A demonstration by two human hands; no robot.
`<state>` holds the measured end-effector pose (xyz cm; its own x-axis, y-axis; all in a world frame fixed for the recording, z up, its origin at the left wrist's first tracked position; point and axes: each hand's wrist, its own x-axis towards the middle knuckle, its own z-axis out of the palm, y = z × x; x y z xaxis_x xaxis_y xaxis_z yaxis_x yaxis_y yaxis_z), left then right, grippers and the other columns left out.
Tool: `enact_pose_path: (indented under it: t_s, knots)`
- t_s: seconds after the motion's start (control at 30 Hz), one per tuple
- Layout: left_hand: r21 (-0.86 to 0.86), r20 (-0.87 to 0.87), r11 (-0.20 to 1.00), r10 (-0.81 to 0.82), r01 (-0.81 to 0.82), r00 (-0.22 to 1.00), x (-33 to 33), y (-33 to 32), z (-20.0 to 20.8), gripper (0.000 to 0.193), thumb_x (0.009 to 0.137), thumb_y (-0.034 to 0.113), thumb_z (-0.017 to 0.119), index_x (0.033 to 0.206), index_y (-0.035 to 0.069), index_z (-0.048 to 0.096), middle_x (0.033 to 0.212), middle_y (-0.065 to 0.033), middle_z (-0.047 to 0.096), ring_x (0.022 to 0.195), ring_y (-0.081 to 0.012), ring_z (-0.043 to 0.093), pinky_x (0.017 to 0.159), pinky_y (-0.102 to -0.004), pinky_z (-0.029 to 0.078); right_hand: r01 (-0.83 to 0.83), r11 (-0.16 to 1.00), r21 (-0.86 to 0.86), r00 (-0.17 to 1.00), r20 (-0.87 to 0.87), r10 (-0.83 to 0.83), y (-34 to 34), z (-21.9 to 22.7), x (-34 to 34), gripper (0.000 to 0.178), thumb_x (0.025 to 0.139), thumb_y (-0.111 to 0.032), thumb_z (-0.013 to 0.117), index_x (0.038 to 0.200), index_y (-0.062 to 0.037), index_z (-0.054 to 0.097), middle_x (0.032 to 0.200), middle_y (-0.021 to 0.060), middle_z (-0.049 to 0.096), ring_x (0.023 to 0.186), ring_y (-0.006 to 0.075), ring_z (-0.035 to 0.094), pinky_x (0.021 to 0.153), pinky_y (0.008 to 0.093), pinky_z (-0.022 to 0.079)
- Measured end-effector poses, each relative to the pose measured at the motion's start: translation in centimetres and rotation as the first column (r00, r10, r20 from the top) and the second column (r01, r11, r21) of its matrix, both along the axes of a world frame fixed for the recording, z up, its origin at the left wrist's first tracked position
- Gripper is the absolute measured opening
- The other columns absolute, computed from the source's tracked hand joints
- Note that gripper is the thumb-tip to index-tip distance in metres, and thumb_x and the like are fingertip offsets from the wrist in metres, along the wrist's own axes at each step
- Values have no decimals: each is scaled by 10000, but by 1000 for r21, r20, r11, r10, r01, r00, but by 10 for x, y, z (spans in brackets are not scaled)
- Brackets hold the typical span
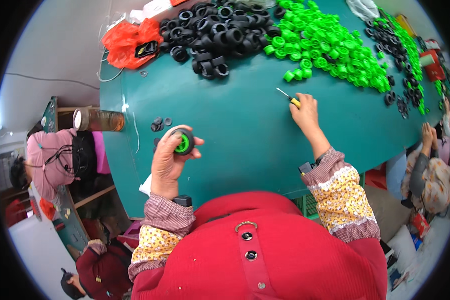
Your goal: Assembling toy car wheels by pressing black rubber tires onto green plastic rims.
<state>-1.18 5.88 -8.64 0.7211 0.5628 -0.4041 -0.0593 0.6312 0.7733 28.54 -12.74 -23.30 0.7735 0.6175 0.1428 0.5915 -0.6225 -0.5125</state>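
Observation:
My left hand is closed around a toy wheel, a green hub inside a black tyre. The thumb lies against the hub and the fingers wrap behind the tyre. Further right, over the green table, my right hand grips a small screwdriver by its yellow and black handle. Its thin metal shaft points away to the far left, apart from the wheel. Several small black discs lie on the table just beyond my left hand.
A heap of black tyres and a heap of green hubs cover the far side. A red plastic bag and a jar of brown liquid stand at the left. Other people sit around, one with hands at the right edge.

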Motion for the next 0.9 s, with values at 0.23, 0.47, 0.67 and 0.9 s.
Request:
enact_pose_path:
  t_s: [0.23, 0.47, 0.67, 0.9]
  knots:
    - [198, -57, 980, 41, -29, 997, 15, 8, 11, 499, 743, 252, 678, 1117, -15, 485, 883, -171, 614, 649, -202, 611, 589, -286, 510, -88, 996, 0, 996, -26, 88, 10, -6, 3, 154, 721, -148, 595, 819, -56, 521, 808, 119, 546, 773, 311, 488, 678, 415, 404]
    - [401, 23, 909, 110, -110, 994, -18, 14, 47, 461, 694, 229, 702, 1035, -18, 513, 886, -154, 610, 674, -187, 611, 616, -256, 487, -104, 990, 100, 778, -612, 144, 22, 24, -18, 146, 783, -131, 535, 880, -32, 489, 611, 101, 567, 437, 203, 540, 410, 328, 427]
    - [466, 172, 855, 164, -227, 971, -50, -12, 79, 375, 701, 96, 683, 1032, -2, 536, 871, -119, 611, 714, -136, 598, 657, -240, 489, -566, 709, 420, 511, -496, 702, 50, 171, -111, 303, 830, -84, 519, 1132, -89, 499, 583, -39, 416, 473, 31, 361, 435, 183, 328]
    - [586, 237, 778, 102, -225, 966, -77, -31, 113, 409, 733, 126, 626, 1100, -19, 516, 901, -122, 612, 772, -173, 609, 671, -255, 476, -702, 506, 502, 353, -371, 859, 51, 281, -183, 403, 843, -43, 504, 1236, -105, 443, 606, 6, 472, 548, 73, 395, 512, 228, 364]
